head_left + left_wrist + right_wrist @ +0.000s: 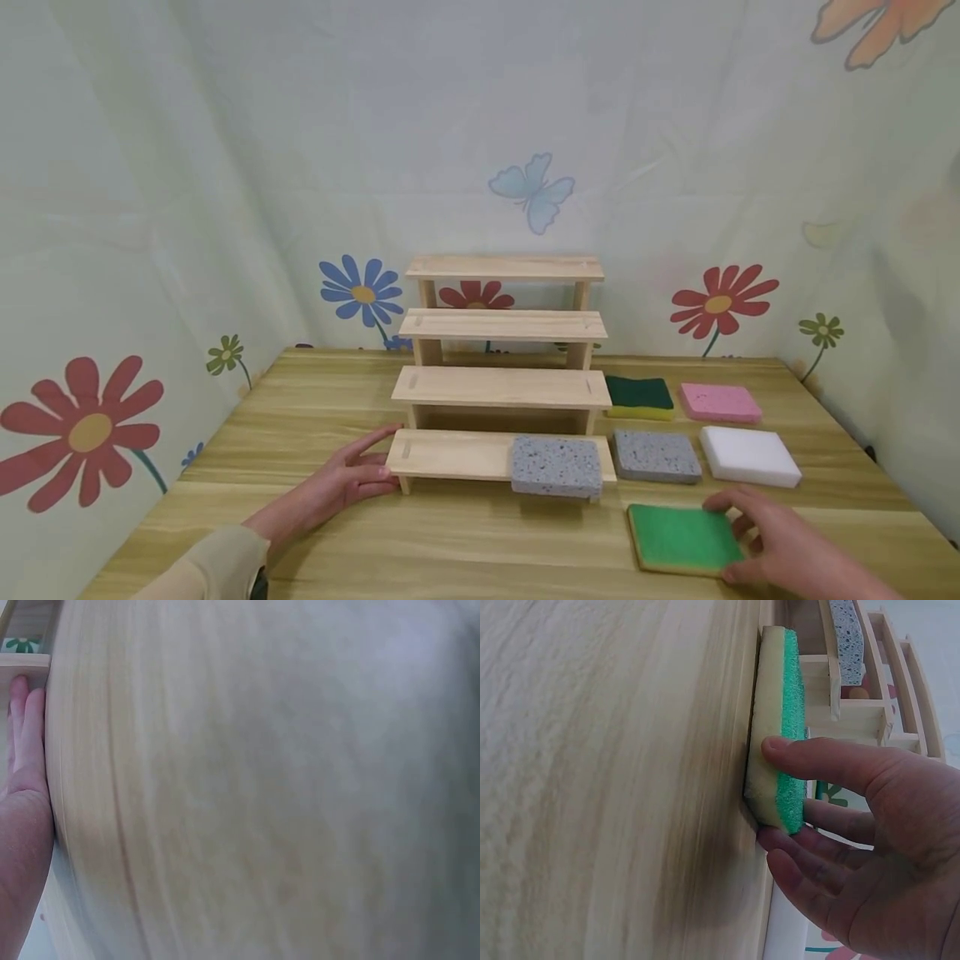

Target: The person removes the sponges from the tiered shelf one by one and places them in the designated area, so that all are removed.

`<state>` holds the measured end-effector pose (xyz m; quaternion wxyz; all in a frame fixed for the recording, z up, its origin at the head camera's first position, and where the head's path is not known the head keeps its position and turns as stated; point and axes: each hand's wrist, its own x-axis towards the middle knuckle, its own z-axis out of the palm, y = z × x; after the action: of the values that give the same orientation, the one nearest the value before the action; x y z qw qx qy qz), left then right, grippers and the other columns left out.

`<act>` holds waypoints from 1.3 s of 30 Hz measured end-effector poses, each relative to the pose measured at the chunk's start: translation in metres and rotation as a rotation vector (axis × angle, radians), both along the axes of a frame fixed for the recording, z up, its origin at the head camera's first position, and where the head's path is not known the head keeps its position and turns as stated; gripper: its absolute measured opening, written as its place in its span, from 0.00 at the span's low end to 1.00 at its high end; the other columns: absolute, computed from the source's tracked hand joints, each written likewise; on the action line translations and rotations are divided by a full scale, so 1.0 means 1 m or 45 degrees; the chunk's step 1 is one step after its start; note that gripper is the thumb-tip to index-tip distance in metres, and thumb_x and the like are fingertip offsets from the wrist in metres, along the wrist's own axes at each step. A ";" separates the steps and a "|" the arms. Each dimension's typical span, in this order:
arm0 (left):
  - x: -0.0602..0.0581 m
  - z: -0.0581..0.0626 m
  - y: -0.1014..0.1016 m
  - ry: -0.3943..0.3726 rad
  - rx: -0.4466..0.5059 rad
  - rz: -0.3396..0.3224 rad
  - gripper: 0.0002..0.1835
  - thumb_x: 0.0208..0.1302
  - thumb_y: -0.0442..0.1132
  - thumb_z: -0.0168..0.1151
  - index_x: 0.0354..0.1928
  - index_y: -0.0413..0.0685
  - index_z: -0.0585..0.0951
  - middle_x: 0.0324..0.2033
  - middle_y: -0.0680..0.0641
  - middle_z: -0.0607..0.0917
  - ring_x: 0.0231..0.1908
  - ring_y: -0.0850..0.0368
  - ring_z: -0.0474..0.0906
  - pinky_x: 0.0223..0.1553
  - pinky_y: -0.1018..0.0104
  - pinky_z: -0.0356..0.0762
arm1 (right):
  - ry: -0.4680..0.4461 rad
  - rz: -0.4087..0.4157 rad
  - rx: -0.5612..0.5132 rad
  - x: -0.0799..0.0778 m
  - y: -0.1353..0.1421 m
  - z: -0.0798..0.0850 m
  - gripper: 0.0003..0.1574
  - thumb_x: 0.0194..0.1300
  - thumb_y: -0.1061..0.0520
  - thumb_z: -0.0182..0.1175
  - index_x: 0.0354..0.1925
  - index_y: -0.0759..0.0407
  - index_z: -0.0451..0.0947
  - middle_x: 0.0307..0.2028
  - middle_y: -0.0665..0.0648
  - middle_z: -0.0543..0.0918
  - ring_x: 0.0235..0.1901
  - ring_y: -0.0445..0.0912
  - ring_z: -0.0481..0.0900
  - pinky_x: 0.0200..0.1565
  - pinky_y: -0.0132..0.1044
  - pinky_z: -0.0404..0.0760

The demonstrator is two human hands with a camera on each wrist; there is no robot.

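A green scouring sponge [684,537] with a pale yellow layer beneath lies flat on the table at the near right. My right hand [783,537] grips its right end, with the thumb on the near side and a finger at the far side. The right wrist view shows the thumb pressed on the yellow side of the sponge [769,712]. My left hand [341,487] touches the left end of the lowest tier of a wooden stepped shelf [450,454], its fingers fairly straight. On that tier's right end rests a speckled grey sponge [557,465], overhanging the front edge.
Right of the shelf lie a dark green and yellow sponge [640,397], a pink sponge [722,403], a second grey sponge [657,456] and a white sponge [751,456]. A flowered cloth [637,208] hangs behind the wood-grain table [450,558].
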<state>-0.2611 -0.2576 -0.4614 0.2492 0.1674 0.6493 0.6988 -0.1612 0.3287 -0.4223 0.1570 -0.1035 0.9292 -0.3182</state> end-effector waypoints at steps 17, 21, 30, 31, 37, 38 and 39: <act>0.003 0.002 0.002 -0.033 -0.039 0.021 0.42 0.71 0.35 0.57 0.79 0.53 0.46 0.68 0.32 0.68 0.58 0.53 0.79 0.61 0.59 0.79 | -0.077 -0.097 0.147 -0.003 -0.011 0.013 0.53 0.42 0.45 0.80 0.66 0.51 0.69 0.61 0.63 0.74 0.53 0.56 0.76 0.48 0.58 0.81; 0.003 0.002 0.002 -0.033 -0.038 0.025 0.42 0.70 0.35 0.57 0.79 0.53 0.46 0.69 0.31 0.67 0.59 0.53 0.78 0.61 0.59 0.79 | 0.170 0.037 0.147 -0.005 -0.017 0.022 0.53 0.43 0.44 0.79 0.65 0.56 0.70 0.60 0.65 0.76 0.53 0.59 0.77 0.45 0.53 0.83; 0.002 0.001 0.000 -0.025 -0.011 0.009 0.42 0.71 0.34 0.56 0.79 0.51 0.45 0.67 0.35 0.71 0.58 0.54 0.79 0.60 0.59 0.80 | 0.436 0.110 0.084 -0.014 -0.067 0.044 0.52 0.47 0.37 0.76 0.66 0.51 0.69 0.62 0.59 0.76 0.53 0.53 0.78 0.46 0.47 0.85; 0.002 0.001 0.000 -0.024 -0.009 0.008 0.42 0.71 0.34 0.56 0.79 0.51 0.44 0.66 0.36 0.71 0.58 0.54 0.79 0.60 0.59 0.80 | 0.476 0.120 0.076 -0.015 -0.073 0.044 0.52 0.48 0.37 0.75 0.66 0.50 0.68 0.62 0.58 0.76 0.54 0.53 0.78 0.46 0.47 0.85; 0.001 0.002 0.000 -0.027 -0.009 0.013 0.43 0.71 0.33 0.55 0.79 0.49 0.42 0.65 0.37 0.72 0.56 0.54 0.80 0.59 0.60 0.81 | 0.588 0.165 0.046 -0.028 -0.104 0.043 0.51 0.49 0.37 0.75 0.67 0.48 0.67 0.61 0.56 0.76 0.55 0.53 0.76 0.49 0.51 0.83; 0.001 0.002 0.000 -0.024 -0.013 0.010 0.43 0.71 0.33 0.55 0.79 0.49 0.42 0.66 0.36 0.71 0.57 0.54 0.80 0.60 0.60 0.80 | 0.596 0.174 0.053 -0.030 -0.108 0.041 0.51 0.49 0.37 0.75 0.67 0.48 0.67 0.61 0.56 0.76 0.55 0.53 0.76 0.49 0.51 0.83; 0.001 0.001 0.000 -0.026 -0.018 0.012 0.43 0.71 0.33 0.56 0.79 0.49 0.42 0.67 0.35 0.71 0.57 0.54 0.80 0.60 0.60 0.80 | 0.601 0.183 0.063 -0.031 -0.111 0.040 0.51 0.49 0.37 0.75 0.67 0.48 0.67 0.61 0.56 0.76 0.55 0.53 0.76 0.50 0.52 0.83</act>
<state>-0.2601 -0.2571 -0.4599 0.2537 0.1554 0.6524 0.6971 -0.1924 0.2174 -0.3822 -0.0399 -0.2371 0.9378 -0.2503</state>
